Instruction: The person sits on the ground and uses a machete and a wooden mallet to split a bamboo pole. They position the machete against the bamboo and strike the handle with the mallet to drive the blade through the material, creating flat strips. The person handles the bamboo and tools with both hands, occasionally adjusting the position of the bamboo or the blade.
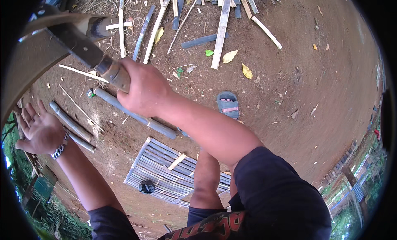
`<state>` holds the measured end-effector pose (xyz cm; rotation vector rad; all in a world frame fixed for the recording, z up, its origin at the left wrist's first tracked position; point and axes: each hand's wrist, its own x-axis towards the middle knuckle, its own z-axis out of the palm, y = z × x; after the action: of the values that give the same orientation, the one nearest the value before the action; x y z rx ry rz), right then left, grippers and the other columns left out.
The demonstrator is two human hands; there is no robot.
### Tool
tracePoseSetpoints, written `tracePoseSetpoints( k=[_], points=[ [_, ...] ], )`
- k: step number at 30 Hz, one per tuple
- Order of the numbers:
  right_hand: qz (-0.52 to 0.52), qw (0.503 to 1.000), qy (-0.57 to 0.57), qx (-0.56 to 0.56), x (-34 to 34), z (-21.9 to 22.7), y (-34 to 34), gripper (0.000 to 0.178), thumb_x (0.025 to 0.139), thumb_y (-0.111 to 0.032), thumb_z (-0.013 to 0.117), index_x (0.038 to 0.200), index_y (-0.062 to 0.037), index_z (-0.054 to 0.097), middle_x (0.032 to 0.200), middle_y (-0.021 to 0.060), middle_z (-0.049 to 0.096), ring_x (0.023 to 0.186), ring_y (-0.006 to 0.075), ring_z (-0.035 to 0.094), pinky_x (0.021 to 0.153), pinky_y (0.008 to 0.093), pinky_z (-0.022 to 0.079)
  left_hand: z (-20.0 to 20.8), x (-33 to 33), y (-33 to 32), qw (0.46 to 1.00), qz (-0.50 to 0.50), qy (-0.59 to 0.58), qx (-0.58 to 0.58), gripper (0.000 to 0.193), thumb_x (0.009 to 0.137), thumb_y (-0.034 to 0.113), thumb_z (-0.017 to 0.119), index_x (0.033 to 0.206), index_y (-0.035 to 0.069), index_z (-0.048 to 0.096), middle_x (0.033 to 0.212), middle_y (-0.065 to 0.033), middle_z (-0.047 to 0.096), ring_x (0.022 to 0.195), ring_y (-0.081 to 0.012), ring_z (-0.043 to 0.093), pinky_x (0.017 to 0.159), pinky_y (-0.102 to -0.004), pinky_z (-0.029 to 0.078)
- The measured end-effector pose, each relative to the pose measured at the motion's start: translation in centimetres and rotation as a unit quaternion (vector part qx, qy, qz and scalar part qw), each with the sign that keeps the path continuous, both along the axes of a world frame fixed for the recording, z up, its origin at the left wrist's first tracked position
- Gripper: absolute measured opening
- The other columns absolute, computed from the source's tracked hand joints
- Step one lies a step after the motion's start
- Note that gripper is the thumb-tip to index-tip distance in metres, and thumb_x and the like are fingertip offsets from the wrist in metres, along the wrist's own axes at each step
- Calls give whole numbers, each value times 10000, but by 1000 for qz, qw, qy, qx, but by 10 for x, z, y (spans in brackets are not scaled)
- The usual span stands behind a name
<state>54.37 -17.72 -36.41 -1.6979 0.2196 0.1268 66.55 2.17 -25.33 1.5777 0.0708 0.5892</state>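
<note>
My right hand [144, 89] is closed round the wooden handle of a machete [78, 43], held out at the upper left. Its dark broad blade slants up and left across a large, curved, brown piece [25, 68] that looks like bamboo, close to the camera; whether the blade touches it I cannot tell. Lower on the left, my left hand [43, 132] is open, palm up and fingers spread, with nothing in it. A black-and-white bracelet [60, 146] circles that wrist. Bamboo poles [124, 107] lie on the ground between and below my hands.
Several split bamboo strips [223, 29] are scattered across the dirt ahead. A slatted bamboo panel [155, 159] lies near my legs, with a small black bag-like thing [147, 186] on it. My sandalled foot [228, 104] stands at the middle. Greenery borders both sides.
</note>
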Motion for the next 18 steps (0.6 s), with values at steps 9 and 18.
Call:
tracePoseSetpoints(
  k=[9, 18],
  points=[
    [29, 955, 288, -68, -44, -179, -1, 412, 808, -181, 703, 1188, -42, 626, 1094, 202, 707, 1059, 375, 687, 948, 472, 531, -71, -78, -26, 996, -40, 84, -17, 971, 962, 758, 360, 1531, -15, 214, 1578, -266, 276, 1468, -414, 318, 1230, -593, 235],
    [1, 999, 3, 39, -7, -69, 5, 347, 783, -161, 708, 1086, -39, 592, 862, 134, 679, 785, 302, 696, 766, 441, 574, -37, -42, -30, 996, -80, -2, 44, 1088, 920, 843, 222, 1599, 15, 25, 1686, -243, 35, 1561, -414, 116, 1251, -628, 111]
  ],
)
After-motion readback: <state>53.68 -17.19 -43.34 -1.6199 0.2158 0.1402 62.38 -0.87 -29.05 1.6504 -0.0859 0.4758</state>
